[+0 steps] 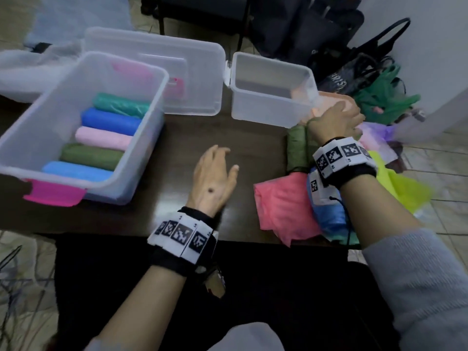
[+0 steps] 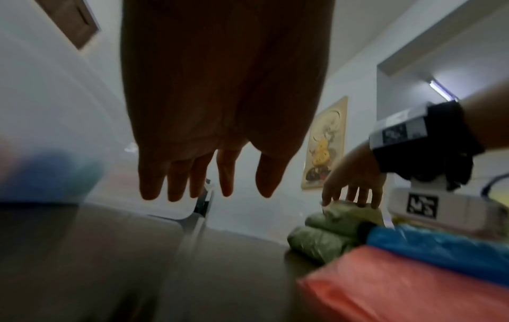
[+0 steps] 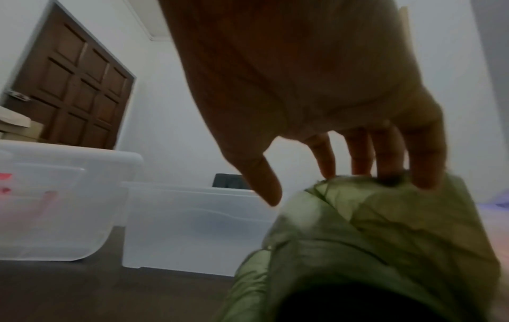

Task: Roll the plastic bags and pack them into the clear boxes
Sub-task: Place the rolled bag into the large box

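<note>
1. Your left hand (image 1: 215, 173) sits nearest the camera, centre of the head view: fingers relaxed, holding nothing, just above the table (image 1: 177, 138).
2. Your right hand (image 1: 334, 120), right of centre, has straight fingertips (image 3: 424, 174) touching the top of the olive-green bag (image 1: 296, 145). It's a touch, not a grasp; thumb is off it.
3. Done so far: five rolls in the big clear box (image 1: 141, 127) at left, a row of teal roll (image 1: 121, 103), blue roll (image 1: 111, 120), pink roll (image 1: 103, 138), green roll (image 1: 91, 155) and light-blue roll (image 1: 76, 172).
4. Small clear box (image 1: 266, 107), upper centre, looks empty.
5. Left to do: the olive-green bag looks partly rolled but isn't boxed. Flat coral bag (image 1: 281, 206), blue bag (image 1: 331, 221) and yellow-green bag (image 1: 405, 186) lie unrolled at right, more colours behind.
6. My estimate: roughly halfway. The big box has room at its upper end; the small one is untouched.
</note>
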